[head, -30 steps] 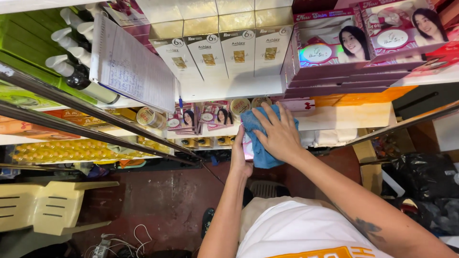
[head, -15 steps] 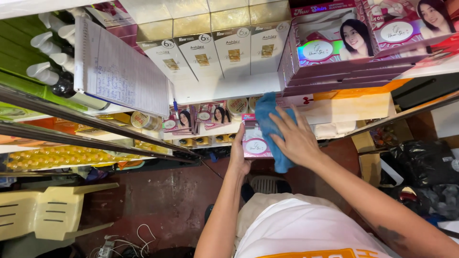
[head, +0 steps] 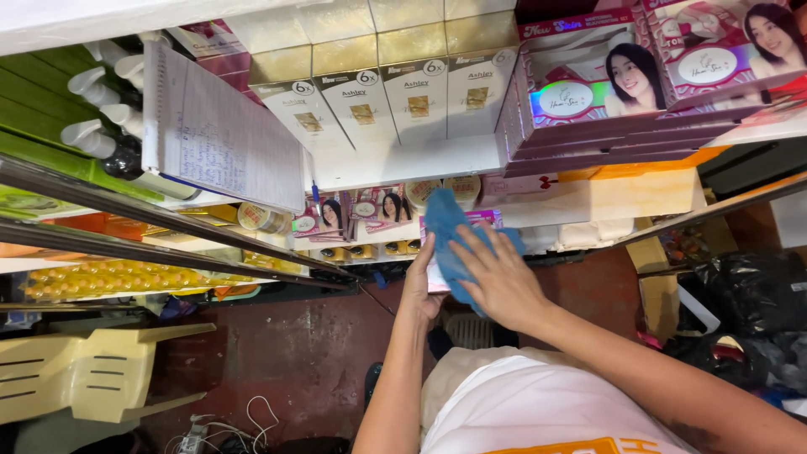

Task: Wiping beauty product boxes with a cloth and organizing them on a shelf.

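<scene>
A small shop, cramped and densely stocked. Shelves (head: 395,164) carry rows of identical white cartons (head: 395,97); right of them lie stacked pink boxes (head: 605,92), left of them spray bottles (head: 92,139), and below them more boxed goods (head: 353,214) on lower shelves.
</scene>
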